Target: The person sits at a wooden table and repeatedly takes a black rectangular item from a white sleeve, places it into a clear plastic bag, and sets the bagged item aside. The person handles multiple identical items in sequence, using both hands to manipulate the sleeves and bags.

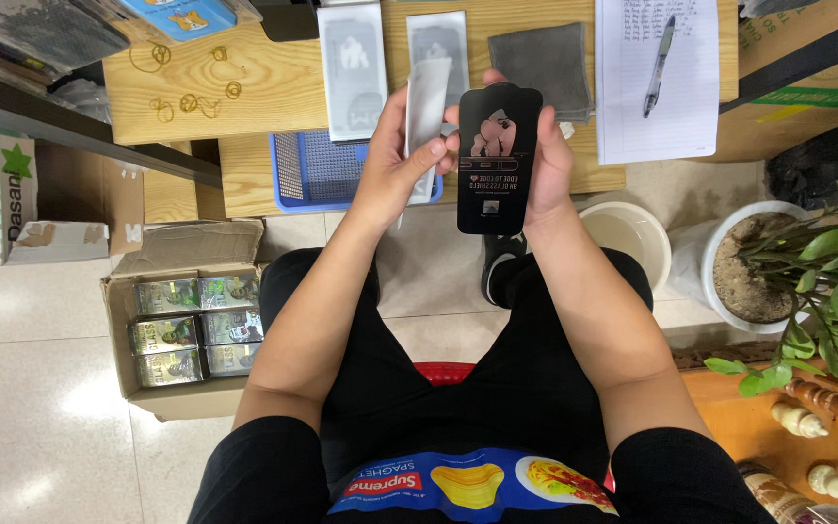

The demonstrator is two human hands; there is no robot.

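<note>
My right hand [547, 160] grips a flat black package [499, 160] with a rounded top, held upright in front of me. My left hand [395, 160] holds a thin white sleeve [426, 121] just to the left of it, fingers closed around its lower half. Both hands hover over the near edge of a low wooden table [254, 87]. On the table behind them lie two clear flat sleeves [353, 68] side by side and a grey cloth [541, 58].
A blue mesh tray [312, 170] sits under my left hand. Paper with a pen [659, 66] lies at right. Rubber bands [191, 102] are scattered at left. An open carton of small boxes [196, 325] stands on the floor left; a white bucket [632, 233] and potted plant [778, 262] stand right.
</note>
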